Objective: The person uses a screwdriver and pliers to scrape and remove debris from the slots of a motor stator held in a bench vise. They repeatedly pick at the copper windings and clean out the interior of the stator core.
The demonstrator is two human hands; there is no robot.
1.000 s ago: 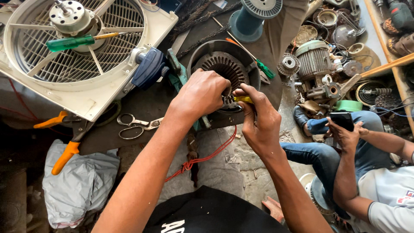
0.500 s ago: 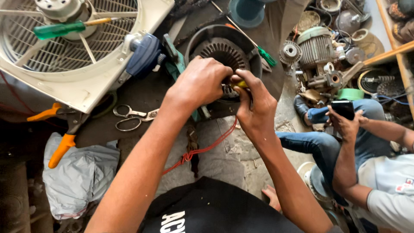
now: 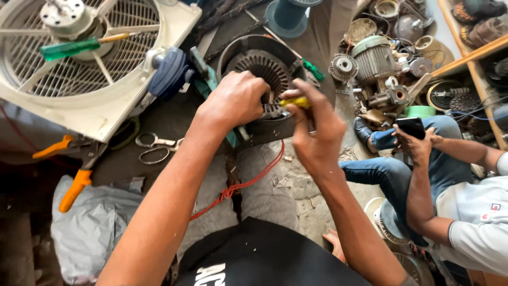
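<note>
Both hands have shifted little since earlier; view dropped slightly. Right hand [image 3: 316, 132] pinches a yellow-handled tool [image 3: 296, 101], tip at the motor stator [image 3: 260, 69]. Left hand [image 3: 233, 100] clamps the stator's rim, steadying it on the floor. Scissors [image 3: 153, 147] lie left; a white fan housing [image 3: 95, 79] beyond. A seated person's hand holds a phone [image 3: 411, 127], right.

A dark phone screen [image 3: 411, 127] sits in a co-worker's hand [image 3: 418, 145], right side.
</note>
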